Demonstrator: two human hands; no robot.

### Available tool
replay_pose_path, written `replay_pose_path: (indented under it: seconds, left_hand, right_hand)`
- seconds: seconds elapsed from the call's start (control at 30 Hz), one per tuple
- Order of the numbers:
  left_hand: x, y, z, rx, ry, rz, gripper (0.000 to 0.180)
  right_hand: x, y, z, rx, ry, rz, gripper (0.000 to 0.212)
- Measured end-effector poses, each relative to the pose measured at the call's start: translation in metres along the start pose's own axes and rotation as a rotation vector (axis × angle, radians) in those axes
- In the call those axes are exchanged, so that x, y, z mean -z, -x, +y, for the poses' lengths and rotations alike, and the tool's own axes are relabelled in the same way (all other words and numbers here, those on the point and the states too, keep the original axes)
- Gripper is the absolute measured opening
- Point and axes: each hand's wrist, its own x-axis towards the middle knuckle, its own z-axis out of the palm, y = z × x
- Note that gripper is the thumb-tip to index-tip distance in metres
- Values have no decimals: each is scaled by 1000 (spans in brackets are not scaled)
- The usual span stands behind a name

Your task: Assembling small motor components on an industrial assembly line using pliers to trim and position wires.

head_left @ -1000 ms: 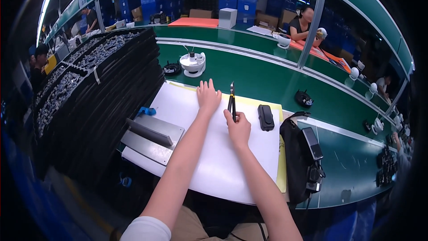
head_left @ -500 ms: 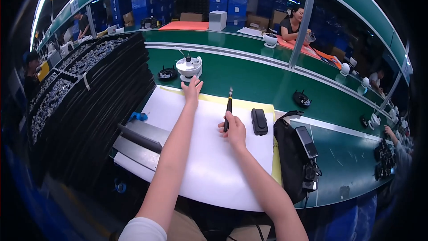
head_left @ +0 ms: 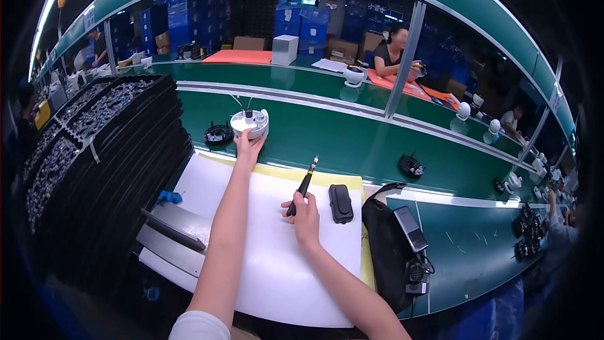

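Note:
My left hand (head_left: 250,149) reaches up to a white bowl-shaped housing (head_left: 246,131) on the green conveyor belt and is closed on its near side; the fingers under it are partly hidden. A black knob-like part and two thin upright wires stand in that housing. Beside it, to the left, lies a black round part (head_left: 218,133) with small pieces inside. Above the white sheet (head_left: 277,264), my right hand (head_left: 304,215) grips a slim black-handled tool (head_left: 306,179) with a yellow band and a pale metal tip pointing up and away. Its exact kind is unclear.
Stacked black trays (head_left: 126,145) of small parts rise at the left. Right of my right hand lies a black oblong case (head_left: 341,203), then a black bag (head_left: 385,245) and a grey handheld device (head_left: 411,228). Another black round part (head_left: 411,165) sits on the belt. Co-workers are beyond and right.
My left hand has gone from open beside the white housing to closed on its near side. The tool in my right hand now tilts more to the right. The whole view has shifted.

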Motion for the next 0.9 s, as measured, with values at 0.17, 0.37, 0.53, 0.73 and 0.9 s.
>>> replay_pose_path:
  seconds: [0.17, 0.37, 0.53, 0.73, 0.9]
  left_hand:
    - [-9, 15, -7, -143, -34, 42, 61]
    - [-34, 93, -14, -97, 72, -119, 63]
    - [-35, 182, -21, -15, 11, -90, 66]
    - [-38, 298, 5, 174, -123, -107, 56]
    - [-47, 341, 5, 147, -227, -48, 50]
  right_hand:
    - [5, -9, 5, -28, -65, -41, 50]
    - [17, -30, 21, 4, -349, 93, 38]
    - [19, -50, 49, -18, -587, 100, 36]
    - [26, -38, 27, -22, -674, 111, 36]
    - [30, -40, 34, -33, -569, 57, 42]
